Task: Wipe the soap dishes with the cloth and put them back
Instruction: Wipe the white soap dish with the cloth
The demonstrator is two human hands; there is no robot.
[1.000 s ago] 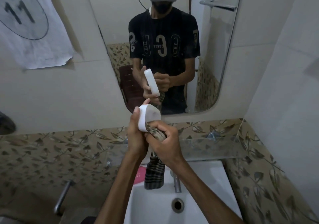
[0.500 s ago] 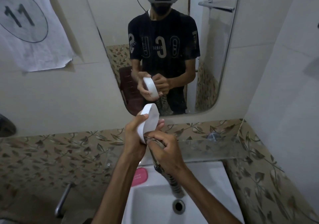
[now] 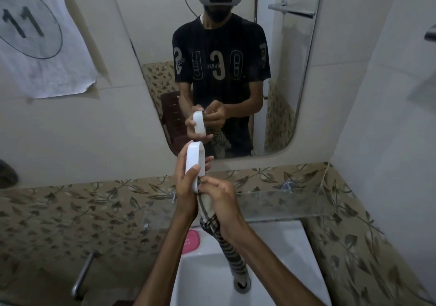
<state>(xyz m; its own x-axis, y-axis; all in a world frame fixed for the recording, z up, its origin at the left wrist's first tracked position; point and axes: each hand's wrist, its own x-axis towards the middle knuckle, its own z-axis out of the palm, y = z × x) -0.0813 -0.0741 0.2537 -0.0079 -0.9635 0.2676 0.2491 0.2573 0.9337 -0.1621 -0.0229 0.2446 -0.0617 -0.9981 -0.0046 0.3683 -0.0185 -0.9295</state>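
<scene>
My left hand [image 3: 186,185] holds a white oval soap dish [image 3: 194,161] upright on its edge, above the basin and in front of the mirror. My right hand [image 3: 220,198] grips a checked cloth [image 3: 227,246] and presses its top against the lower end of the dish. The rest of the cloth hangs twisted down into the white basin [image 3: 283,253], reaching the drain. A pink soap dish [image 3: 191,240] lies on the basin's back left ledge.
A glass shelf [image 3: 283,202] runs along the leaf-patterned tiles behind the basin. The mirror [image 3: 283,81] above it reflects me. A metal handle [image 3: 82,275] sticks out at lower left. A paper sheet marked 11 [image 3: 35,36] hangs at upper left.
The white dish has been turned from tilted to standing on edge. My right hand slid to its lower end, and the cloth now hangs twisted down to the drain.
</scene>
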